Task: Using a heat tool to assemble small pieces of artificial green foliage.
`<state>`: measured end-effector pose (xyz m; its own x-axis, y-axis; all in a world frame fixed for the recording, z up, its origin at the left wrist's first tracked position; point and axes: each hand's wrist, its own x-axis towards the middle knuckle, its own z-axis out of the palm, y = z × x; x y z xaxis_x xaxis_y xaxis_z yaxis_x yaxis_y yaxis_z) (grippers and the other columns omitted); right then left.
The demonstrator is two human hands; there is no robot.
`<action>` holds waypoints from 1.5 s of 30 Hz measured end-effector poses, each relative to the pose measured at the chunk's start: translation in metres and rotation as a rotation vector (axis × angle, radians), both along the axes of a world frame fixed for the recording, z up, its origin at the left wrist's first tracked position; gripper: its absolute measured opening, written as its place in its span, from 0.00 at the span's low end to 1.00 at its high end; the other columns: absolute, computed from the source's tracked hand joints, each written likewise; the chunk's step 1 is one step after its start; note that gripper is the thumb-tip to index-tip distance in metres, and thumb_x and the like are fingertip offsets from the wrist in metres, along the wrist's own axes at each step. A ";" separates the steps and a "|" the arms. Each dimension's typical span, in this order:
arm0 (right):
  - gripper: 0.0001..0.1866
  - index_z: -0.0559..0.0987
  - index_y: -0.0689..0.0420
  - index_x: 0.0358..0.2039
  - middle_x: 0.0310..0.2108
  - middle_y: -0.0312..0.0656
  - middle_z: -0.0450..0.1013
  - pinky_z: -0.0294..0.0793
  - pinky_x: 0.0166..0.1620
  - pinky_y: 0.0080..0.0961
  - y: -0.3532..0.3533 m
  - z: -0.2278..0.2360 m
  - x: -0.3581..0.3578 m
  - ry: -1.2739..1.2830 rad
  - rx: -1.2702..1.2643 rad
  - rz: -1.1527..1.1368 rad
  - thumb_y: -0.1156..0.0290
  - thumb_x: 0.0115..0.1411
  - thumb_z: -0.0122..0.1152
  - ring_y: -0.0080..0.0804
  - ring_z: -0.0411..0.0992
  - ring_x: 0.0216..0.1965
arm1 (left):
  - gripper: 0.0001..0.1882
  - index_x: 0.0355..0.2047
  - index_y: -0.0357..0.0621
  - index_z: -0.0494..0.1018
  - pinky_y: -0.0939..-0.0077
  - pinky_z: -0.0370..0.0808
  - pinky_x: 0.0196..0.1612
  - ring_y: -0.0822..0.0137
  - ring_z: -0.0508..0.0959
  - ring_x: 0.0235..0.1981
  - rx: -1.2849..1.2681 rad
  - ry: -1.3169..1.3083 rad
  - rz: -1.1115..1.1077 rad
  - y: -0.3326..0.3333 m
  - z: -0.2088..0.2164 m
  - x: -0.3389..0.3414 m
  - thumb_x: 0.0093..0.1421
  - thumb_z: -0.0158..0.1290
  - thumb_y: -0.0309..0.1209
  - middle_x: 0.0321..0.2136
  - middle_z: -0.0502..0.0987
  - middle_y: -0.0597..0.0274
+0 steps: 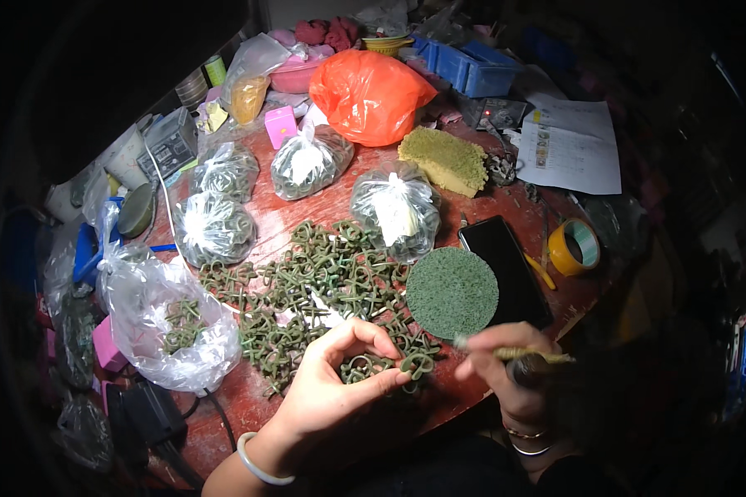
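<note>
My left hand (331, 377) pinches a small green ring-shaped piece (417, 364) between thumb and forefinger, at the near edge of the pile. My right hand (510, 364), smeared by motion, is closed around a slim yellowish tool (547, 358) whose exact kind I cannot make out. The two hands are a short way apart. Under and beyond my left hand spreads a loose pile of green ring-shaped pieces (340, 269) on the red table. A round green speckled pad (452, 292) lies just beyond my right hand, partly over a black phone-like slab (514, 265).
Several knotted clear bags (311, 164) of pieces stand beyond the pile. An open clear bag (170, 331) sits left. Farther back are a red plastic bag (369, 95), a yellow sponge (443, 160) and a blue tray (481, 70). Tape (574, 246) and a paper sheet (569, 149) lie right.
</note>
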<state>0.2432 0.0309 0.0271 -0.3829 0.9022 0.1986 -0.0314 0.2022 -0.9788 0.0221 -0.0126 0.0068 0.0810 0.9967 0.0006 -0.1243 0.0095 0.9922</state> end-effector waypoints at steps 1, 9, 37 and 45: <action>0.08 0.73 0.67 0.37 0.30 0.48 0.75 0.76 0.37 0.21 0.000 -0.008 -0.005 0.045 0.061 -0.119 0.81 0.57 0.59 0.29 0.77 0.28 | 0.13 0.35 0.41 0.72 0.77 0.69 0.48 0.75 0.74 0.38 0.000 -0.025 0.001 0.000 0.000 0.001 0.51 0.63 0.22 0.34 0.74 0.66; 0.11 0.76 0.63 0.39 0.34 0.43 0.75 0.73 0.39 0.19 0.003 -0.015 0.004 0.070 0.153 -0.015 0.82 0.55 0.63 0.24 0.74 0.34 | 0.07 0.28 0.38 0.73 0.77 0.72 0.43 0.70 0.77 0.35 0.184 0.163 0.213 -0.002 0.002 0.005 0.49 0.57 0.16 0.29 0.77 0.61; 0.12 0.78 0.61 0.35 0.29 0.42 0.77 0.74 0.32 0.19 0.004 -0.019 -0.010 0.034 0.248 0.014 0.82 0.50 0.68 0.24 0.76 0.28 | 0.07 0.35 0.36 0.76 0.76 0.73 0.47 0.70 0.78 0.39 0.121 0.080 0.181 -0.001 -0.006 0.007 0.54 0.58 0.20 0.35 0.80 0.59; 0.12 0.78 0.60 0.35 0.26 0.41 0.77 0.73 0.30 0.19 0.003 -0.014 -0.015 0.018 0.299 -0.024 0.82 0.50 0.68 0.25 0.76 0.26 | 0.07 0.35 0.36 0.77 0.75 0.73 0.47 0.70 0.78 0.39 0.114 0.079 0.173 -0.001 -0.007 0.006 0.54 0.59 0.21 0.35 0.80 0.59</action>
